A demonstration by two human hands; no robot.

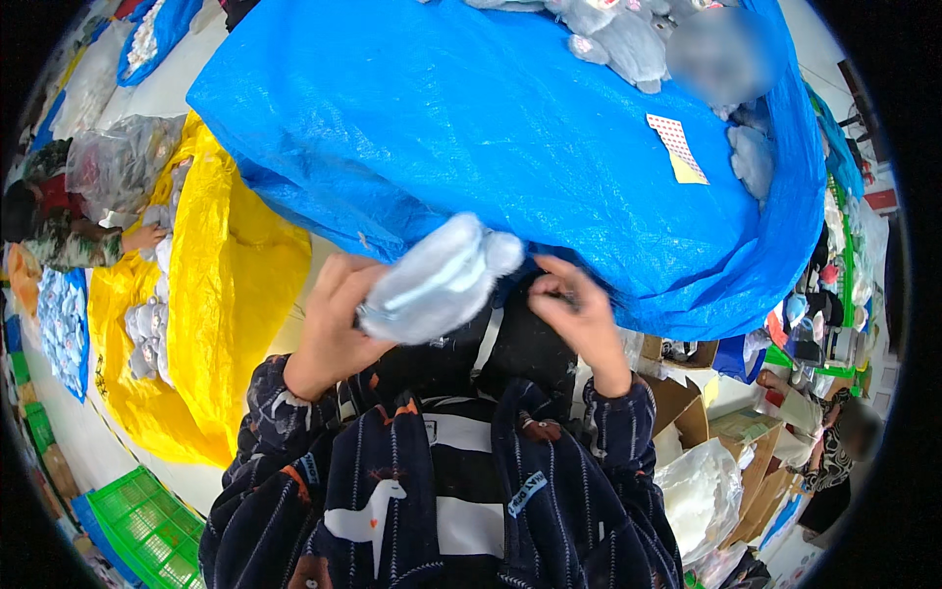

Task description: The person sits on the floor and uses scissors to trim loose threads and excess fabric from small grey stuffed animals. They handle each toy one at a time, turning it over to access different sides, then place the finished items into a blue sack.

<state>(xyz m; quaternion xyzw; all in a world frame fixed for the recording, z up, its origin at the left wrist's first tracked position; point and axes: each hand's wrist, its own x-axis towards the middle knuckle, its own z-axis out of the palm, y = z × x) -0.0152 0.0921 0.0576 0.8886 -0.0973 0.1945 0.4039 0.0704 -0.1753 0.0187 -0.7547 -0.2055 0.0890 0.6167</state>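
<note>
My left hand (329,329) grips a soft pale grey bundle (439,278), a rolled fabric piece with lighter stripes, held up in front of my chest. My right hand (579,312) is close to its right end, fingers pinched together on a small dark thing that I cannot make out. Both hands hover at the near edge of a big blue tarp (491,128). More pale grey fabric pieces (623,39) lie at the tarp's far side, with a small patterned card (677,147) to the right.
A yellow tarp (235,285) with several grey pieces lies to the left, where another person's arm (74,240) reaches in. A green crate (137,510) sits at lower left. Cardboard boxes (687,407) and plastic bags (702,496) stand at lower right, beside another person (834,452).
</note>
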